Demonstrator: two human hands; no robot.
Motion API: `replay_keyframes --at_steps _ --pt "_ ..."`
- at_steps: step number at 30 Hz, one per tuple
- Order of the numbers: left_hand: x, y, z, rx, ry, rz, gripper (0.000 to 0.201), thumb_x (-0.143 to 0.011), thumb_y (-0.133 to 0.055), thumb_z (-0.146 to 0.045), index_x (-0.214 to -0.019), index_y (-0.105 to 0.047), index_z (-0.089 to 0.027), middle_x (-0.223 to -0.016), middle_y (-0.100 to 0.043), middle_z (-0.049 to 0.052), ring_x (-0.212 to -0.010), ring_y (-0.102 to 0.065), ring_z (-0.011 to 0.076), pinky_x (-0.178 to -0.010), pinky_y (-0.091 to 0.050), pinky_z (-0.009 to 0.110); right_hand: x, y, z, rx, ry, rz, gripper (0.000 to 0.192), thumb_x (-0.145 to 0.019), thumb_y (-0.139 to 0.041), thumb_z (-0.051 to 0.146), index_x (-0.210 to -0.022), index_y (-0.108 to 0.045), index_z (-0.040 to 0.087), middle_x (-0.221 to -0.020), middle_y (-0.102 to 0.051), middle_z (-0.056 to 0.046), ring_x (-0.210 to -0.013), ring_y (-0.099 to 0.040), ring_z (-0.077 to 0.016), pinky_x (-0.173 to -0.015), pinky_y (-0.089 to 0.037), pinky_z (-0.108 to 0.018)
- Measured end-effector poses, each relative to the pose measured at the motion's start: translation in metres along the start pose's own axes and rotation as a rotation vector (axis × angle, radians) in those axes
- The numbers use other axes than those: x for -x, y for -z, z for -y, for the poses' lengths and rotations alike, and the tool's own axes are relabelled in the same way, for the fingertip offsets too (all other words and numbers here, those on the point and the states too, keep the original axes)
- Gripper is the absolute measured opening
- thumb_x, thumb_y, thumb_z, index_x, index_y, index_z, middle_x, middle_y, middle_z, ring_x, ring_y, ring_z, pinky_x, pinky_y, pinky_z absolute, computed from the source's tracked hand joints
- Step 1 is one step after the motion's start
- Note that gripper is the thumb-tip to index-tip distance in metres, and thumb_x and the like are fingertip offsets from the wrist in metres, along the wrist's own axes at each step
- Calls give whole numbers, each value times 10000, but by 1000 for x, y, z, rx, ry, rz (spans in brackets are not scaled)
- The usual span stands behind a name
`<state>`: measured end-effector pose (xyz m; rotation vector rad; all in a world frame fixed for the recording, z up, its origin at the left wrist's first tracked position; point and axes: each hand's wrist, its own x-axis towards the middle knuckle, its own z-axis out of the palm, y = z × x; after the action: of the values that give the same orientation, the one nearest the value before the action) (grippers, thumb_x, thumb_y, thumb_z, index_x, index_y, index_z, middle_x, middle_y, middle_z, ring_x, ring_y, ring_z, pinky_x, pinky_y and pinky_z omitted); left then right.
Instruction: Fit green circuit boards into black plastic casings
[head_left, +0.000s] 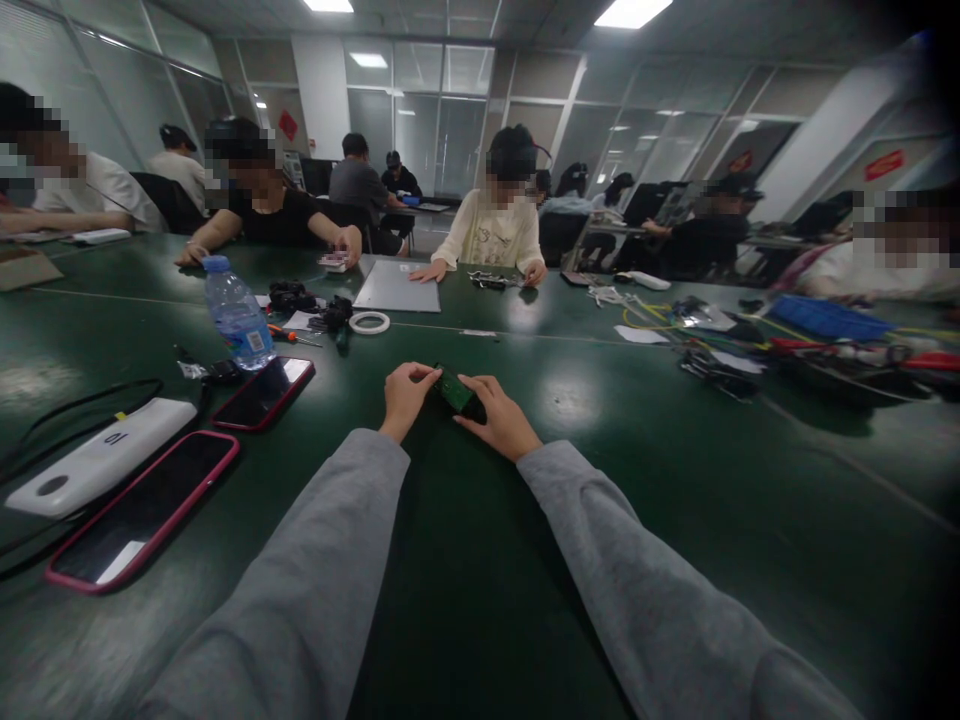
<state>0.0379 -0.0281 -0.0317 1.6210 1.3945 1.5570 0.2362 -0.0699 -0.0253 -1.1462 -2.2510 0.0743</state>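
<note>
Green piece (457, 392) is held between left hand (406, 398) and right hand (496, 416).

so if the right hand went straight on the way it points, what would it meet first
The green object at the right hand's fingers; beyond that, probably the left hand, though depth is unclear.

Left forearm (300, 580), grey-sleeved, rises from lower left; right forearm (645, 560), likewise sleeved, from lower right. Left hand (405, 400) near frame centre, fingers (417, 370) pinched. Right hand (501, 415) just beside, fingers curled, pointing upper left.
</note>
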Motion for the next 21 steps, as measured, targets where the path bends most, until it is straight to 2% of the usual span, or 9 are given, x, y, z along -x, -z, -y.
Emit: replay_keyframes --at_steps 5,11,14,17,21 --pt "3 0 -5 7 -21 -2 150 -786 -649 -348 -775 -663 -199 -819 -681 36 -778 -621 169 -780 -467 313 0 0 0 11 34 -16 613 -862 -580 279 -1421 -331 266 -1307 -464 -88 -1180 -503 -258 -992 -469 -453" --pt "9 -1 -18 18 -61 -50 191 -830 -599 -388 -788 -608 -203 -792 -664 23 -743 -617 159 -749 -462 290 1 1 0 33 -37 -57 619 -850 -584 272 -1419 -341 252 -1299 -487 -94 -1171 -513 -271 -968 -480 -459" --pt "9 -1 -16 29 -68 -81 213 -838 -583 -414 -799 -599 -205 -795 -655 19 -747 -616 155 -748 -467 284 1 1 -1 41 -70 -81 622 -837 -590 254 -1411 -352 251 -1280 -501 -97 -1151 -525 -274 -957 -484 -458" --pt "3 -1 -5 160 -3 -118 245 -831 -581 -436 -825 -585 -191 -825 -644 28 -786 -627 157 -727 -502 285 1 -3 -8 44 -136 -116 604 -837 -592 275 -1394 -367 215 -1231 -532 -118 -1112 -545 -285 -940 -487 -466" --pt "-8 3 9 434 192 -230 263 -795 -626 -406 -846 -558 -158 -853 -626 39 -791 -641 148 -692 -548 289 1 -9 -22 5 -224 -175 571 -855 -582 375 -1350 -395 163 -1184 -556 -144 -1070 -558 -300 -916 -487 -489"
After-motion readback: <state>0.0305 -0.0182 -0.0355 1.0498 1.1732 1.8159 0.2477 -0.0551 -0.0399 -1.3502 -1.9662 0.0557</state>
